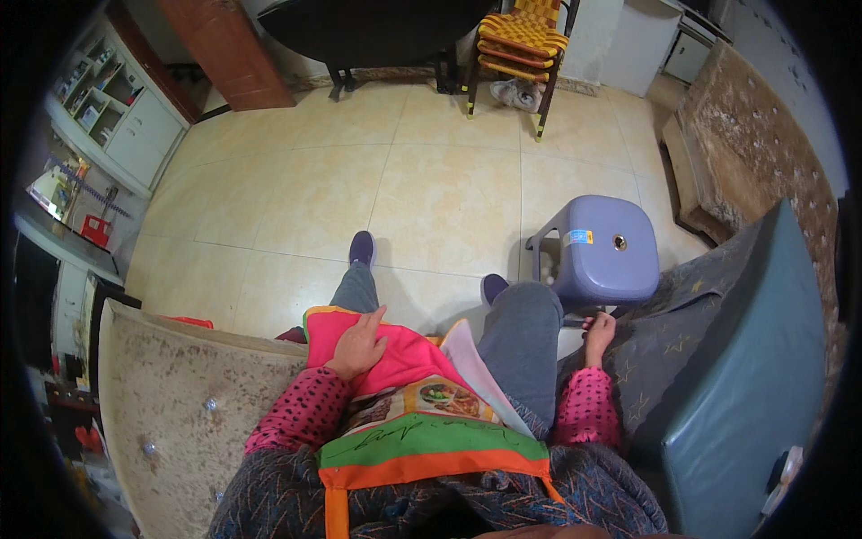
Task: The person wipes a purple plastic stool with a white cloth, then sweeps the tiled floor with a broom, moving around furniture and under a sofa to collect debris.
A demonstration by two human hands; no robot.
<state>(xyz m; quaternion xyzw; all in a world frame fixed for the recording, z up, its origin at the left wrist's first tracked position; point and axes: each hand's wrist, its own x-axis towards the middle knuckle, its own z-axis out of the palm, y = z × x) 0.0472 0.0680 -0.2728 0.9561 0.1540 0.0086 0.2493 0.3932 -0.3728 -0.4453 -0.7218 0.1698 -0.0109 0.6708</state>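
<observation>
My left hand (358, 345) lies flat on the pink part of an apron (431, 360) over my left thigh, fingers a little apart and holding nothing. The apron also has green and orange bands and a printed picture of food. At my right side, my right hand (598, 330) is near the lower edge of a purple plastic stool (609, 252); its fingers are curled, and whether they touch the stool or hold anything cannot be told. A round metal-rimmed hole and a small sticker mark the stool's seat.
A worn upholstered piece (202, 404) is at my left, a blue-grey padded cushion (747, 364) at my right. Ahead, beyond the tiled floor (444, 195), stand a black table (377, 34), stacked woven chairs (522, 40) and a brown door (225, 50). A brown sofa (761, 128) stands further right.
</observation>
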